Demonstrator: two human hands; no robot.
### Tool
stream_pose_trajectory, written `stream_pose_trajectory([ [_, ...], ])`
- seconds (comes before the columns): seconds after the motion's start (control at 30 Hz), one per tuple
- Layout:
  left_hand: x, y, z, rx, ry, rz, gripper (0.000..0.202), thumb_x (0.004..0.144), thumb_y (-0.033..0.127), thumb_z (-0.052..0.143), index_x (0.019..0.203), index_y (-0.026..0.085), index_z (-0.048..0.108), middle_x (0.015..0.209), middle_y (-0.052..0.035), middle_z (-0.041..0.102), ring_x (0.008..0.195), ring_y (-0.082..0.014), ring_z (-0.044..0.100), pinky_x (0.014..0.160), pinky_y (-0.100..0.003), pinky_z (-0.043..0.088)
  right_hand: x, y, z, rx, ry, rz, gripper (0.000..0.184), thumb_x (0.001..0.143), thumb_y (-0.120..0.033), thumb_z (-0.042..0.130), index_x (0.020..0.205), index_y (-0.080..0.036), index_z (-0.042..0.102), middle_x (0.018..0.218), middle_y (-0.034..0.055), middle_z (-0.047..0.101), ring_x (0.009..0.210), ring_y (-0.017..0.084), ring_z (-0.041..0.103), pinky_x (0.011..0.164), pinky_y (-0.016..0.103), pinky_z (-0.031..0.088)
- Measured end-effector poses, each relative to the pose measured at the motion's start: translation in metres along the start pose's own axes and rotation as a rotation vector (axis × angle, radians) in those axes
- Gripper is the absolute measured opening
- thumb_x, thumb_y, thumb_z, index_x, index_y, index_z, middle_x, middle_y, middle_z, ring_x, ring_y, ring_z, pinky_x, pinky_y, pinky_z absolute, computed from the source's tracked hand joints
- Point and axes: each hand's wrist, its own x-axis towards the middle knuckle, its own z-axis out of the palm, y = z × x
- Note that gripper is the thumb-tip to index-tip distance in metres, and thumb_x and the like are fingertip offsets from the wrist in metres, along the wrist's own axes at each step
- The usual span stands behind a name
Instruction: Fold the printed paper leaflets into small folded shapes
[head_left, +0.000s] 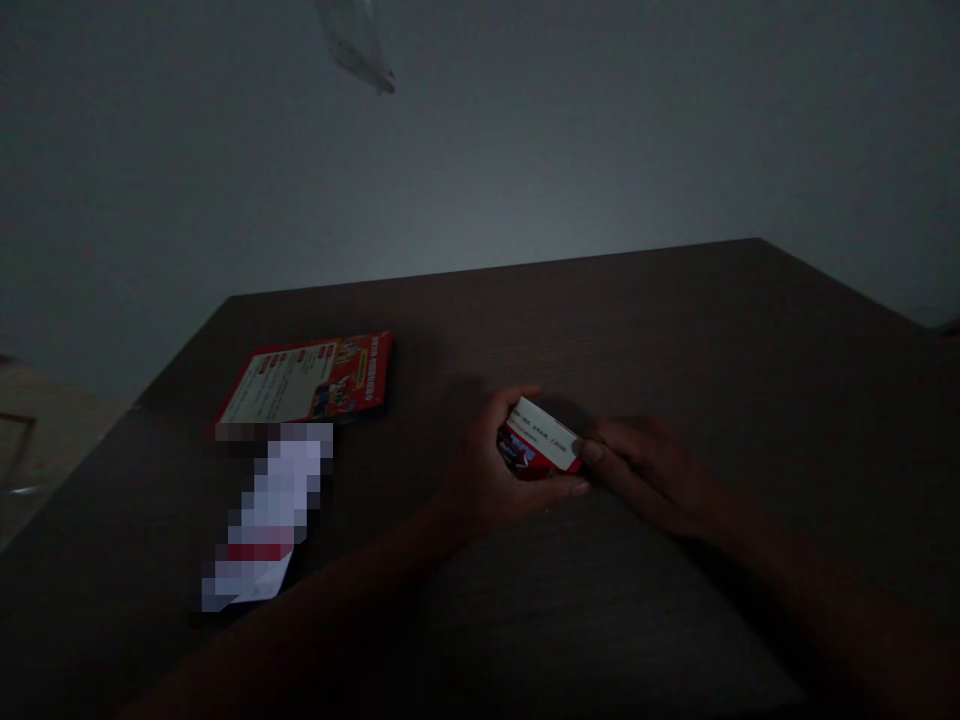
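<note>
A small red and white printed box [543,436] is held above the dark table, tilted, with a white printed strip on its upper side and a coloured picture below. My left hand [491,470] wraps round it from the left, thumb along the near edge and fingers behind the far side. At its right end, my right hand [645,465] pinches the corner between thumb and bent fingers. Parts of the box are covered by both hands, and the dim light hides finer detail.
On the dark wooden table [600,330], a flat red and white printed box or booklet [300,382] lies at the left. Nearer stands a bright, pixelated phone-like slab [274,510]. A pale wall [525,130] rises behind, with a clear plastic piece [358,45] hanging at the top.
</note>
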Motion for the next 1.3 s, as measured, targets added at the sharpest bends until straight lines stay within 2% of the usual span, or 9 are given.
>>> stream_pose_trajectory([
  [0.17,-0.004,0.001,0.004,0.076,0.039,-0.028,0.077,0.057,0.042,0.082,0.12,0.022,0.043,0.088,-0.002,0.057,0.074,-0.0153,0.056,0.065,-0.026,0.047,0.0,0.002,0.004,0.051,0.011,0.05,0.031,0.093,-0.024,0.04,0.062,-0.02,0.042,0.052,-0.0055,0.039,0.043,0.007,0.039,0.043,0.021,0.028],
  [0.37,-0.003,0.009,0.004,0.131,0.064,-0.032,0.074,0.057,0.043,0.082,0.119,0.02,0.047,0.081,-0.0005,0.056,0.069,-0.0144,0.053,0.06,-0.024,0.045,-0.003,0.007,0.009,0.326,-0.047,0.2,0.041,0.095,-0.031,0.037,0.058,-0.018,0.049,0.044,-0.0053,0.043,0.037,0.006,0.038,0.039,0.019,0.027],
  [0.57,0.0,0.009,-0.001,0.1,-0.02,-0.064,0.079,0.056,0.042,0.082,0.125,0.019,0.048,0.078,0.0004,0.058,0.063,-0.0125,0.053,0.056,-0.023,0.044,-0.004,0.011,0.013,0.53,-0.152,0.337,0.05,0.095,-0.041,0.035,0.051,-0.018,0.047,0.042,-0.0043,0.043,0.038,0.007,0.038,0.041,0.021,0.03],
  [0.67,0.005,0.007,-0.004,-0.016,-0.028,-0.075,0.082,0.054,0.037,0.084,0.126,0.019,0.049,0.081,-0.0001,0.06,0.066,-0.0123,0.055,0.059,-0.022,0.046,-0.005,0.01,0.014,0.566,-0.153,0.378,0.051,0.094,-0.044,0.035,0.051,-0.018,0.044,0.041,-0.0049,0.041,0.036,0.006,0.034,0.038,0.021,0.026],
  [0.77,0.01,0.006,-0.004,-0.271,0.088,-0.162,0.089,0.053,0.032,0.084,0.13,0.02,0.043,0.095,-0.0032,0.062,0.071,-0.0127,0.059,0.06,-0.022,0.048,-0.006,0.009,0.015,0.563,-0.037,0.378,0.05,0.094,-0.045,0.037,0.052,-0.018,0.044,0.042,-0.0044,0.042,0.038,0.007,0.035,0.039,0.022,0.026],
  [0.87,0.011,0.004,0.0,-0.506,0.099,-0.303,0.066,0.061,0.039,0.078,0.117,0.017,0.051,0.089,-0.0038,0.063,0.057,-0.01,0.057,0.045,-0.019,0.042,-0.007,0.009,0.016,0.559,0.079,0.391,0.048,0.095,-0.044,0.036,0.055,-0.019,0.045,0.044,-0.0039,0.043,0.039,0.008,0.037,0.039,0.022,0.027],
  [1.0,0.007,0.003,0.007,-0.635,-0.101,-0.373,0.033,0.068,0.039,0.073,0.084,0.013,0.059,0.067,-0.0001,0.06,0.044,-0.0083,0.054,0.036,-0.019,0.037,-0.007,0.007,0.018,0.516,0.079,0.393,0.046,0.096,-0.044,0.034,0.06,-0.018,0.047,0.048,-0.0033,0.045,0.041,0.008,0.038,0.041,0.022,0.029],
  [1.17,0.006,0.002,0.009,-0.529,-0.124,-0.345,0.027,0.072,0.037,0.071,0.075,0.013,0.058,0.058,0.0018,0.058,0.039,-0.0073,0.052,0.034,-0.018,0.038,-0.004,0.005,0.018,0.484,-0.019,0.366,0.045,0.096,-0.044,0.033,0.063,-0.018,0.049,0.052,-0.0035,0.044,0.044,0.008,0.038,0.043,0.022,0.03],
  [1.3,0.007,0.0,0.006,-0.46,-0.13,-0.303,0.026,0.074,0.036,0.07,0.075,0.013,0.058,0.054,0.0033,0.055,0.038,-0.0069,0.049,0.035,-0.018,0.041,-0.002,0.008,0.017,0.561,-0.051,0.381,0.048,0.095,-0.045,0.034,0.058,-0.017,0.047,0.048,-0.0046,0.041,0.043,0.008,0.034,0.042,0.022,0.028],
])
